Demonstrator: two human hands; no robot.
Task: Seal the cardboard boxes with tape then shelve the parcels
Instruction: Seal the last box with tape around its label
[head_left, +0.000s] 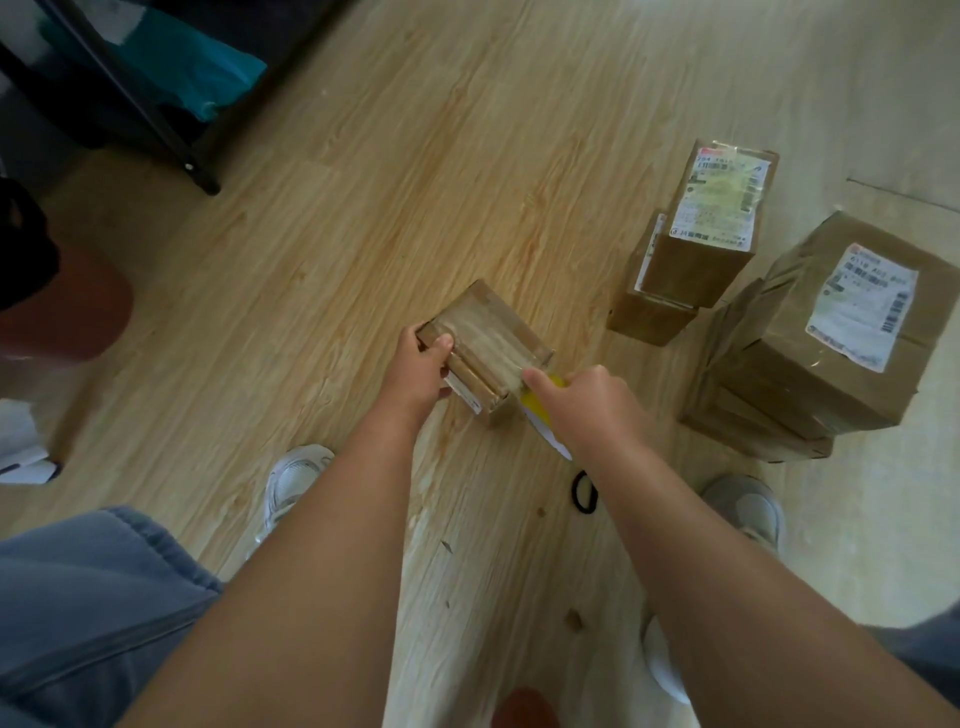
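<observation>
1. Forearms extended; gripping small box (493, 338) with left hand (423, 364), thumb on top, to steady against tape pull.
2. Holding yellow tape roll (543, 410) in right hand (597, 400) just beside; pressing strip down.
3. Stacked parcels (717, 208) beyond right hand: unshelved.

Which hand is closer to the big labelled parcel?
Right. The right hand, holding a yellow tape dispenser, sits just left of the big labelled parcel; the left hand grips the small box, farther left.

Your forearms (332, 571) are bare. Faded blue jeans (88, 597) show at eight o'clock, with a white trainer (293, 483) beside them and a greyer trainer (748, 509) at four o'clock.
</observation>
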